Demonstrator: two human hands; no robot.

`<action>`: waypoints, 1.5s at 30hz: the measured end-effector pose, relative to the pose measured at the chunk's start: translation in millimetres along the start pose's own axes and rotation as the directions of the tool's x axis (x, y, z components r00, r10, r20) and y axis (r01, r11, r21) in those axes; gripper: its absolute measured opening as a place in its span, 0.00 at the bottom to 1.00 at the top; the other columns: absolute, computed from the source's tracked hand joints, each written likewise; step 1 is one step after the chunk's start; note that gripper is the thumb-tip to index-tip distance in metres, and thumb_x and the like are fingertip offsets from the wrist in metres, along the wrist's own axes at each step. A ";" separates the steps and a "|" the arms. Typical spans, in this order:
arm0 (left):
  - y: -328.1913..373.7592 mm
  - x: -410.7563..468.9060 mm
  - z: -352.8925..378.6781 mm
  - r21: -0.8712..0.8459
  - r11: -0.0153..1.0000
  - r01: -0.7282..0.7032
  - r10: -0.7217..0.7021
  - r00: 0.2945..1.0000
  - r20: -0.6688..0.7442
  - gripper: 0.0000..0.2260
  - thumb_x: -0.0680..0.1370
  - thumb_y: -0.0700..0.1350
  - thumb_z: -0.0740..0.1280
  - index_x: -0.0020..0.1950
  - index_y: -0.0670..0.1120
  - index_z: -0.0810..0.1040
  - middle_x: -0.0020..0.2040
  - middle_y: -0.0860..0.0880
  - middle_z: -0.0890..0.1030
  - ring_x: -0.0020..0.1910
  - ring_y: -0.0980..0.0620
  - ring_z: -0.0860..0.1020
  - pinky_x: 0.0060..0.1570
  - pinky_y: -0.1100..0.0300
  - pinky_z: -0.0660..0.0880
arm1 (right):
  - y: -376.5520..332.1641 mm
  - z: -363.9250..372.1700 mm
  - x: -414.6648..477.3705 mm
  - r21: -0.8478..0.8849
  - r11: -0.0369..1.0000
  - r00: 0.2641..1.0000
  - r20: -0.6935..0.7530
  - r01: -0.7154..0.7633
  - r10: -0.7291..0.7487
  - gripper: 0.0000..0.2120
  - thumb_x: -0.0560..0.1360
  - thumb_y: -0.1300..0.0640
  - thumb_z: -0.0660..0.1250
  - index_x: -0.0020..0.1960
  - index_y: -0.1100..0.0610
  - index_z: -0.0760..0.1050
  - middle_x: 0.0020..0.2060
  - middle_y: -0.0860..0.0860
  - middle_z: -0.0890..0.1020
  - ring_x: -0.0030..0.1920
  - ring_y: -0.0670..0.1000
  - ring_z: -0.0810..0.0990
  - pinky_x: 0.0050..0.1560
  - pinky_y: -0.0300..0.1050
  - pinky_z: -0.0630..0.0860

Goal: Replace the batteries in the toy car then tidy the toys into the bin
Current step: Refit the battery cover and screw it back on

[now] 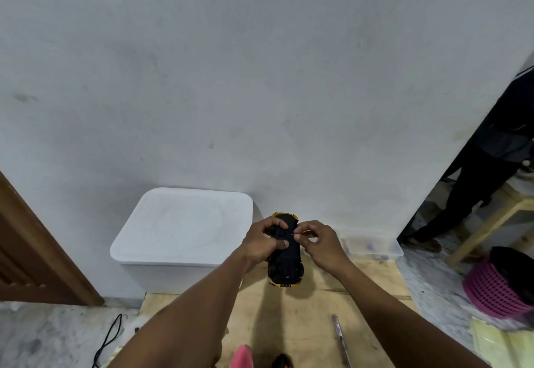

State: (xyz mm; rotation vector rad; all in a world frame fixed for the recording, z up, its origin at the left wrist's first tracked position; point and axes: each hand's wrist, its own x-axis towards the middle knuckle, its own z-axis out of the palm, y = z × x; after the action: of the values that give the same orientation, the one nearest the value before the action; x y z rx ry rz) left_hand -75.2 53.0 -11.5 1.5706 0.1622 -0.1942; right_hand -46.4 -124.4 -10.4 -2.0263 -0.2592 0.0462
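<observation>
Head view. A plywood table (318, 312) stands before a pale wall (260, 78), with marbled floor (43, 336) on either side. At its far-left corner, against the wall, stands the white bin (185, 228), lid on. To the right along the wall lies a low clear container (372, 247). On the table near the right forearm lies a slim tool (341, 341), lengthwise towards the wall. At the bottom edge, cut off by the frame, are a pink object (242, 356) and a black-and-red object (281, 362). A black cable (109, 336) trails on the floor at left beside a brown door (29, 252). At right are a pink basket (491, 292) lined in black, a pale wooden stool (491, 223) and a person in dark clothes (485, 171), standing — all well apart from the work.

The toy car (286, 263) is held above the far end of the table, between bin and clear container. It is upside down, its black underside facing the camera and yellow bodywork showing at both ends. Its long axis runs from the viewer towards the wall; which end is the front cannot be told.

The left hand (265, 244) grips the car from the left, fingers curled over the underside. The right hand (320, 244) pinches a thin silvery piece (297, 234) between thumb and fingertips, at the far half of the underside — too small to identify.
</observation>
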 end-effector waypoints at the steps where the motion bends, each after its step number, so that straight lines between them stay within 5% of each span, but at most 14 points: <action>1: -0.7 -0.1 -0.2 0.004 1.000 -0.001 0.001 1.000 -0.003 0.14 0.71 0.34 0.73 0.51 0.50 0.81 0.51 0.49 0.78 0.45 0.46 0.81 0.38 0.55 0.81 | -0.4 0.4 -0.2 -0.021 1.000 1.000 -0.002 0.003 -0.003 0.04 0.74 0.63 0.72 0.44 0.55 0.80 0.46 0.47 0.82 0.44 0.45 0.82 0.43 0.33 0.74; 14: -0.4 0.3 3.2 0.093 0.996 -0.013 0.018 0.998 -0.054 0.15 0.63 0.44 0.75 0.48 0.57 0.81 0.54 0.47 0.80 0.53 0.41 0.82 0.44 0.50 0.82 | -11.0 -2.8 -2.4 -0.272 0.961 0.999 0.027 0.042 -0.036 0.06 0.75 0.61 0.70 0.43 0.52 0.77 0.45 0.47 0.81 0.42 0.45 0.81 0.39 0.29 0.69; 22: 2.0 -3.5 2.1 0.143 0.989 -0.027 0.033 0.999 -0.039 0.15 0.63 0.45 0.75 0.47 0.58 0.82 0.53 0.50 0.80 0.54 0.42 0.82 0.50 0.46 0.83 | -14.9 -2.9 -1.5 -0.384 0.922 0.998 0.056 0.046 -0.026 0.06 0.75 0.58 0.70 0.41 0.50 0.77 0.43 0.48 0.81 0.46 0.49 0.80 0.46 0.43 0.74; 28: 4.2 -7.6 1.6 0.189 0.981 -0.046 0.050 0.999 -0.020 0.16 0.63 0.47 0.75 0.48 0.58 0.81 0.54 0.51 0.80 0.54 0.44 0.81 0.53 0.43 0.81 | -15.8 -3.3 -7.6 -0.577 0.807 0.992 0.048 0.124 -0.118 0.03 0.77 0.49 0.67 0.49 0.46 0.77 0.50 0.41 0.74 0.49 0.43 0.73 0.44 0.42 0.66; 34: 5.4 -9.2 5.0 0.046 0.999 -0.006 0.006 1.000 -0.014 0.14 0.70 0.37 0.75 0.51 0.53 0.81 0.52 0.49 0.79 0.47 0.45 0.82 0.42 0.51 0.82 | -15.1 2.0 -0.1 -0.443 0.885 0.990 0.048 0.142 -0.135 0.01 0.74 0.54 0.70 0.44 0.50 0.78 0.47 0.42 0.73 0.46 0.44 0.76 0.44 0.40 0.69; 40: 9.0 -11.2 3.1 -0.058 0.998 0.020 -0.020 1.000 -0.008 0.14 0.73 0.34 0.73 0.54 0.49 0.80 0.52 0.50 0.80 0.43 0.47 0.82 0.36 0.57 0.80 | -16.6 2.5 3.4 -0.072 0.995 0.997 -0.049 0.064 -0.067 0.08 0.74 0.62 0.72 0.41 0.50 0.80 0.49 0.49 0.76 0.48 0.48 0.80 0.48 0.34 0.73; 45: 10.5 -10.6 2.0 -0.084 0.996 0.025 -0.026 1.000 -0.015 0.15 0.73 0.33 0.72 0.53 0.50 0.80 0.51 0.50 0.81 0.43 0.48 0.81 0.34 0.58 0.79 | -14.7 0.4 6.2 0.071 0.997 1.000 -0.018 -0.013 0.015 0.02 0.76 0.59 0.71 0.46 0.55 0.83 0.55 0.50 0.77 0.57 0.47 0.78 0.59 0.42 0.74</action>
State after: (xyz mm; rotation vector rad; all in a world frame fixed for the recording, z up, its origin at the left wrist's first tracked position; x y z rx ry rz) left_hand -83.2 51.1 1.1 1.4878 0.2008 -0.1927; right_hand -42.8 -116.5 2.9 -1.9571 -0.2289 0.0451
